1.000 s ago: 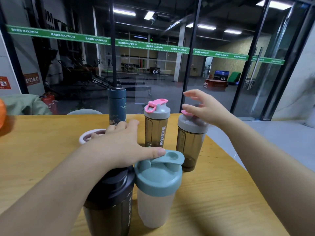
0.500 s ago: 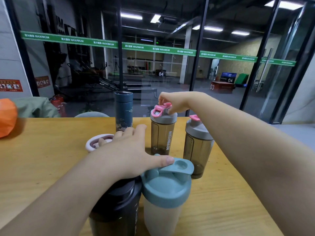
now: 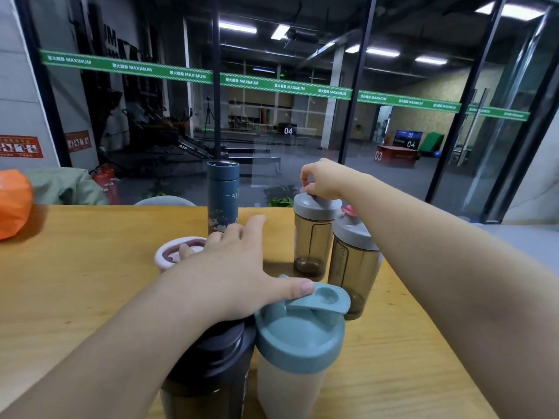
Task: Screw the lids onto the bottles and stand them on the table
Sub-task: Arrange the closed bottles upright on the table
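Several shaker bottles stand on the wooden table point(image 3: 90, 291). My left hand point(image 3: 230, 270) lies flat on the black bottle point(image 3: 208, 376) near me, its thumb touching the teal lid of the white bottle point(image 3: 299, 337). My right hand point(image 3: 320, 179) grips the pink flip cap on the grey lid of a brown bottle point(image 3: 313, 234). Right beside that one stands a second brown bottle point(image 3: 352, 258) with a grey lid and pink cap. A dark blue flask point(image 3: 223, 198) stands behind, and a pink-rimmed lid point(image 3: 172, 252) is partly hidden by my left fingers.
An orange object point(image 3: 13, 204) lies at the table's far left. A glass wall runs behind the table's far edge. The table's right edge falls away just right of the brown bottles.
My right hand left the right brown bottle, moved to the left one and closed on its pink cap. My left hand has stayed on the black bottle.
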Available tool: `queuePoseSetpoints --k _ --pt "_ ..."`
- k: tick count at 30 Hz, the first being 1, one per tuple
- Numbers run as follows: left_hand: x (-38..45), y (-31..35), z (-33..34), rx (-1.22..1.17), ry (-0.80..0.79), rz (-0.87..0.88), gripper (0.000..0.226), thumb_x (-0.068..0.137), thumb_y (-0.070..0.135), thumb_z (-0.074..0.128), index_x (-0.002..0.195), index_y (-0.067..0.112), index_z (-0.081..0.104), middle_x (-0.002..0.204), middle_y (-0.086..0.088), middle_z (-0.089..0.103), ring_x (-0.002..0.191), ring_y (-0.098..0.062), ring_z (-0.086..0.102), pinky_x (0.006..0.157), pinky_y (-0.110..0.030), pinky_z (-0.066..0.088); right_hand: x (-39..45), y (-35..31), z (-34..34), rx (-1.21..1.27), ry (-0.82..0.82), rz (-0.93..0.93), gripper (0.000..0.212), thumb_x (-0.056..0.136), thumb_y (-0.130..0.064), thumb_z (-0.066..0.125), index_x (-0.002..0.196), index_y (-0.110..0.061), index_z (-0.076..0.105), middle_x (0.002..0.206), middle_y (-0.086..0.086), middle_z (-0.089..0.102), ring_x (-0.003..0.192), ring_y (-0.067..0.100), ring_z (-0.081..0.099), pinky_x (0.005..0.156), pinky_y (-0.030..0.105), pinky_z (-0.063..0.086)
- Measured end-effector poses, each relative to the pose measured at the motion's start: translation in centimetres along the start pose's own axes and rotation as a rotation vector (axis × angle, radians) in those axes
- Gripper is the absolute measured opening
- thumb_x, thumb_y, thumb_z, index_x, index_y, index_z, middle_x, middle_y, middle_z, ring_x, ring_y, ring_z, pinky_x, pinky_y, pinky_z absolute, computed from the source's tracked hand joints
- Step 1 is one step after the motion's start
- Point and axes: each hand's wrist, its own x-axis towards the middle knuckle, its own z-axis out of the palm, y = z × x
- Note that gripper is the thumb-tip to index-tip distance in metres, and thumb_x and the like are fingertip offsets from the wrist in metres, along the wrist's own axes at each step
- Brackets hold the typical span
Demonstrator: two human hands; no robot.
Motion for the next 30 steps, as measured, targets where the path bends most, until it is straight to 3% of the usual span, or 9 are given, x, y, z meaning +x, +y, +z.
queuePoseSetpoints --k 6,8,12,16,20,23,26,28,30 --pt "0.0 0.0 0.1 0.008 0.002 -0.003 0.111 0.06 0.089 0.039 0.147 0.034 -0.003 0.156 0.003 0.016 0.141 -0.023 0.018 0.11 -0.053 0.023 0.0 0.5 0.6 -0.097 0.0 0.195 0.03 0.089 -0.007 0.056 0.117 -0.014 0.063 0.12 0.012 0.052 0.1 0.028 0.052 0.086 0.037 0.052" --pt "0.0 0.0 0.1 0.004 0.007 -0.003 0.111 0.06 0.088 0.04 0.147 0.034 -0.002 0.155 0.003 0.018 0.141 -0.022 0.019 0.11 -0.053 0.023 -0.5 0.5 0.4 -0.081 -0.027 0.271 0.024 0.087 -0.006 0.056 0.11 -0.004 0.061 0.113 0.014 0.052 0.093 0.028 0.047 0.081 0.035 0.05" --pt "0.0 0.0 0.1 0.003 0.003 -0.001 0.11 0.06 0.089 0.039 0.147 0.034 -0.001 0.153 0.004 0.019 0.141 -0.022 0.019 0.11 -0.053 0.023 -1.2 0.8 0.0 -0.056 -0.04 0.383 0.014 0.088 -0.008 0.055 0.1 -0.004 0.059 0.084 0.007 0.043 0.079 0.02 0.045 0.065 0.024 0.04" --pt "0.0 0.0 0.1 -0.002 -0.005 -0.006 0.108 0.061 0.089 0.039 0.146 0.034 0.001 0.154 0.004 0.018 0.141 -0.022 0.019 0.11 -0.053 0.023 -1.3 1.4 -0.3 0.196 0.022 0.448 0.011 0.092 -0.016 0.052 0.091 -0.006 0.055 0.067 0.004 0.048 0.052 0.015 0.046 0.043 0.022 0.034" --pt "0.0 -0.1 0.0 -0.003 -0.007 -0.007 0.108 0.061 0.089 0.04 0.146 0.035 0.001 0.155 0.003 0.017 0.142 -0.023 0.018 0.111 -0.054 0.023 -0.9 1.9 -0.3 0.229 -0.022 0.451 0.038 0.092 -0.037 0.051 0.096 -0.003 0.067 0.072 0.008 0.063 0.056 0.022 0.058 0.053 0.025 0.043" --pt "-0.1 0.0 0.0 -0.001 -0.008 -0.005 0.109 0.061 0.089 0.04 0.147 0.034 0.002 0.155 0.002 0.017 0.142 -0.024 0.018 0.11 -0.054 0.024 -0.9 2.5 -0.3 0.258 -0.068 0.443 0.051 0.088 -0.055 0.055 0.087 -0.004 0.064 0.072 0.009 0.061 0.057 0.023 0.057 0.05 0.027 0.041" --pt "0.0 0.0 0.0 -0.003 -0.01 -0.005 0.109 0.06 0.089 0.04 0.146 0.034 0.001 0.155 0.003 0.017 0.141 -0.023 0.018 0.11 -0.054 0.025 -1.0 2.9 -0.5 0.178 -0.074 0.393 0.064 0.078 -0.07 0.058 0.081 -0.006 0.056 0.073 0.008 0.057 0.075 0.027 0.058 0.066 0.033 0.045" --pt "0.0 -0.1 0.0 -0.007 -0.015 -0.007 0.109 0.059 0.089 0.039 0.146 0.035 0.0 0.156 0.004 0.016 0.142 -0.023 0.017 0.11 -0.054 0.025 -1.5 3.0 -0.8 0.053 -0.098 0.365 0.071 0.076 -0.076 0.053 0.09 -0.007 0.057 0.08 0.007 0.056 0.089 0.028 0.055 0.079 0.035 0.042" --pt "0.0 -0.1 0.0 -0.013 -0.019 -0.008 0.11 0.059 0.089 0.04 0.146 0.036 -0.001 0.156 0.004 0.014 0.142 -0.023 0.016 0.11 -0.054 0.025 -1.8 3.5 -0.7 -0.077 -0.124 0.337 0.079 0.075 -0.081 0.046 0.11 -0.012 0.061 0.101 0.008 0.057 0.106 0.03 0.048 0.087 0.037 0.037"
